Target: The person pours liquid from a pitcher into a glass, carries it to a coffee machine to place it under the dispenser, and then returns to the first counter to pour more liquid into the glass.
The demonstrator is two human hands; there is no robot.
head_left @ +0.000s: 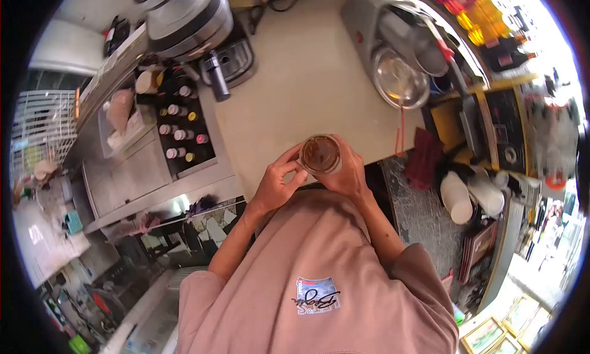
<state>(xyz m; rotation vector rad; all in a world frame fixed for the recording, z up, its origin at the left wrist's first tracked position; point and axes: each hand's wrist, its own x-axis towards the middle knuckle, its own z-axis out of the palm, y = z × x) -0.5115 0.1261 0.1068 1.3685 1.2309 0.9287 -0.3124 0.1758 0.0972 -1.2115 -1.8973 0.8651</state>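
Note:
Close in front of my body, at the counter's near edge, is a clear cup (320, 154) with brown liquid inside, seen from above through its round rim. My right hand (348, 173) wraps around the cup's right side. On the other side, my left hand (281, 180) has its curled fingers and thumb against the cup's left wall. The cup looks about upright between both hands. Its base and the fingertips behind it are hidden.
A coffee machine (220, 59) stands at the far left of the beige counter (289, 77). Left of it, several capped bottles (178, 129) sit in a recess. A metal bowl (401, 77) is at the right, with white cup stacks (456, 197) and a dark red cloth (424, 159) nearer.

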